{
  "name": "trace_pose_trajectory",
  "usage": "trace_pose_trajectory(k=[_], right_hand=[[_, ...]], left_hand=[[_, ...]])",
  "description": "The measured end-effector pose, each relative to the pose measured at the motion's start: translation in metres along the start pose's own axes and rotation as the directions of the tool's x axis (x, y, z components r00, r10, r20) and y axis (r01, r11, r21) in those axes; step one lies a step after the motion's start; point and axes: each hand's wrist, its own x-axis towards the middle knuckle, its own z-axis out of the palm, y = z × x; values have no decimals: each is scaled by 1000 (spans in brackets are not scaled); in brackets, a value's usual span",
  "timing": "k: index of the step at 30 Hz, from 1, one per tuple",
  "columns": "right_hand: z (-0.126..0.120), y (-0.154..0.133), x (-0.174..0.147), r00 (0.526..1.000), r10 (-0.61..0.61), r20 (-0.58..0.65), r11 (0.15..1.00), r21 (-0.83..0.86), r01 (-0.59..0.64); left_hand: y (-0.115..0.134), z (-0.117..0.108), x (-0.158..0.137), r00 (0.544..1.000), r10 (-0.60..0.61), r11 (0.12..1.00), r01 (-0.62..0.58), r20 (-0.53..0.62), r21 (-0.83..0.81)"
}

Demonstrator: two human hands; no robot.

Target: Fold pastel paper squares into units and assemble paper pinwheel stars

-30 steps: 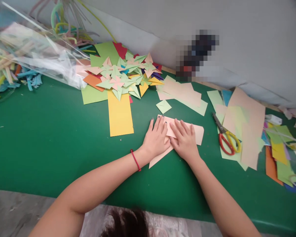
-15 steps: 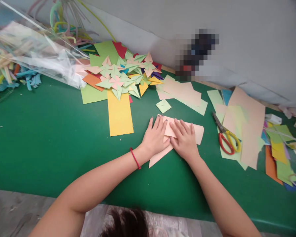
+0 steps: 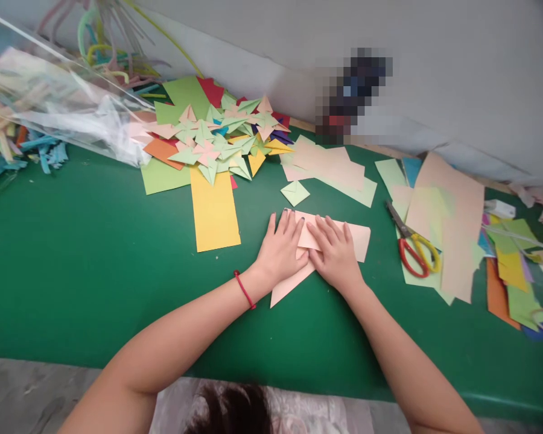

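A pale pink sheet of paper (image 3: 359, 240) lies on the green table, folded over along its far side, with a pointed corner reaching toward me. My left hand (image 3: 282, 244) rests flat on its left part, fingers stretched forward. Flat beside it, my right hand (image 3: 335, 253) presses on the folded band, its fingers spread; the thumbs nearly meet. Both hands cover part of the fold. Just beyond them is a small folded light green paper square (image 3: 295, 193).
Folded paper pieces (image 3: 208, 147) are heaped at the back, with a yellow sheet (image 3: 216, 211) in front. Scissors (image 3: 411, 244) with red and yellow handles lie on paper sheets (image 3: 457, 241) at the right. A clear plastic bag (image 3: 95, 129) and colourful strips occupy the left. A wall stands behind.
The whole view has shifted slightly. Both hands stay flat on the pink paper in nearly the same place, and the fold looks the same.
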Motion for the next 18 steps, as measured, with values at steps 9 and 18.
trace_pose_trajectory(k=[9, 18], right_hand=[[-1, 0, 2, 1000, -1, 21, 1000, 12, 0], [-9, 12, -3, 992, -50, 112, 995, 94, 39]], left_hand=[[-3, 3, 0, 1000, 12, 1000, -12, -4, -7], [-5, 0, 0, 1000, 15, 999, -16, 27, 35]])
